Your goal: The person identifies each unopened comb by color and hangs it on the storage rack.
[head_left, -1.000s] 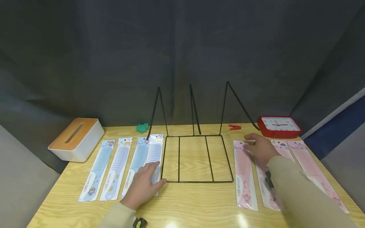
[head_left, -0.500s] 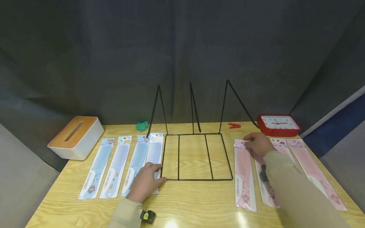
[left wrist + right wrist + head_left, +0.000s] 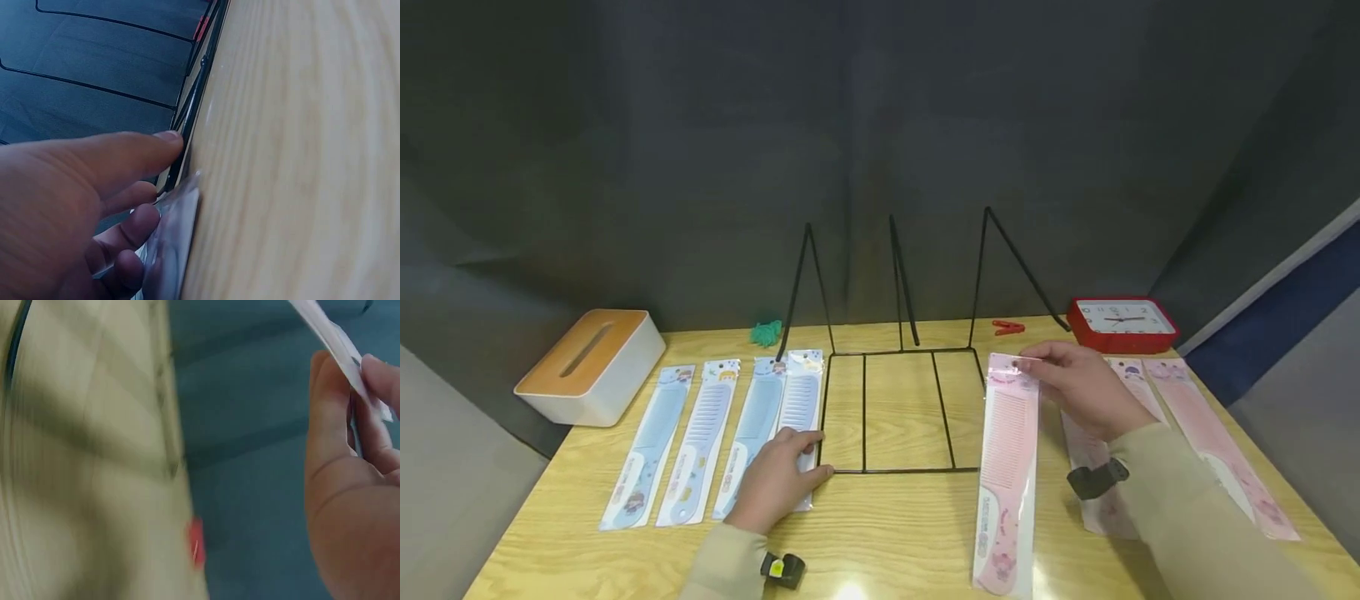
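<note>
A black wire rack (image 3: 895, 408) sits mid-table, its three floor sections bare, wood showing through. The right hand (image 3: 1078, 387) pinches the top edge of a pink packaged comb (image 3: 1006, 467) between thumb and fingers, lifting that end just beside the rack's right side while the handle end trails toward the table's near edge. The left hand (image 3: 775, 483) lies with relaxed fingers on the blue packaged comb (image 3: 801, 425) nearest the rack, thumb touching the wire's front corner.

Dark grey curtain (image 3: 700, 150) behind a light wooden table (image 3: 895, 533).
</note>
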`<state>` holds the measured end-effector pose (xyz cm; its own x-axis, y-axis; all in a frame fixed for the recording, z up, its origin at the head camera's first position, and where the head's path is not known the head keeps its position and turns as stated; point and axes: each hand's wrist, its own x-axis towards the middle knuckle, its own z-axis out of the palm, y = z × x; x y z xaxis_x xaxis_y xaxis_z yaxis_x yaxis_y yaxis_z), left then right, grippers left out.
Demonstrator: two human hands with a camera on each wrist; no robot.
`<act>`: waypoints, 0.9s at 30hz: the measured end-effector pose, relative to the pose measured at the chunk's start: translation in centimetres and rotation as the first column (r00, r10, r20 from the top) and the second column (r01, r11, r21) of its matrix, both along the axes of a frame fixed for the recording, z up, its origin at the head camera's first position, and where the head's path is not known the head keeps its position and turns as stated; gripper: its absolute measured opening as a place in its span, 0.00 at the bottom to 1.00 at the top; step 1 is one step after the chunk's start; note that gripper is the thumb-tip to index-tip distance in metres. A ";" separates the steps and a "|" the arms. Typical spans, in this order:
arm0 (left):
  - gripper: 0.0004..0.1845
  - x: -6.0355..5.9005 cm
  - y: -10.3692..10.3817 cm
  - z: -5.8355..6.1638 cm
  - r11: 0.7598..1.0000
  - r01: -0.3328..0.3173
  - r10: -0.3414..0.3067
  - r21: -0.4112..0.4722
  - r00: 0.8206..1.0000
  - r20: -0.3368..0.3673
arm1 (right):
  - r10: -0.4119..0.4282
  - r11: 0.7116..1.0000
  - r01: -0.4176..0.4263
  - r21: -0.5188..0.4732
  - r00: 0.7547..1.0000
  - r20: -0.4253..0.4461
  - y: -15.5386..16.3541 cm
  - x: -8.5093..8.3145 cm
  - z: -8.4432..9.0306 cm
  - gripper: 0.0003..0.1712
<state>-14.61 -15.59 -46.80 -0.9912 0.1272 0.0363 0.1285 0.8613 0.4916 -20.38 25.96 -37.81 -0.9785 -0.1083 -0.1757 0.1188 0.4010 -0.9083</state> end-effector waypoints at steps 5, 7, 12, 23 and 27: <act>0.29 0.1 0.1 0.1 1.000 -0.003 0.003 0.007 1.000 -0.006 | 0.028 0.975 -0.046 -0.216 0.996 -0.085 -4.6 3.5 3.2 0.16; 0.30 0.2 0.1 0.2 1.000 -0.004 0.004 0.005 1.000 -0.004 | 0.051 0.971 -0.093 -0.220 0.981 -0.188 -6.4 5.0 4.4 0.12; 0.30 0.2 0.3 0.3 1.000 -0.006 0.006 -0.001 1.000 0.000 | 0.090 0.958 -0.205 -0.202 0.880 -0.466 -10.2 7.5 7.1 0.07; 0.28 0.4 0.3 0.6 1.000 0.004 -0.004 -0.026 1.000 -0.001 | 0.005 0.971 -0.147 -0.188 0.800 -0.600 -13.6 7.2 9.9 0.03; 0.30 0.4 0.4 0.8 0.999 0.016 -0.016 -0.043 1.000 -0.007 | -0.012 0.974 -0.118 -0.195 0.828 -0.561 -13.6 6.9 9.8 0.05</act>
<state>-14.18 -15.20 -45.98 -0.9888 0.1443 0.0381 0.1458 0.8794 0.4532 -13.50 12.35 -28.02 -0.8936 -0.1333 0.4287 -0.4473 0.1824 -0.8756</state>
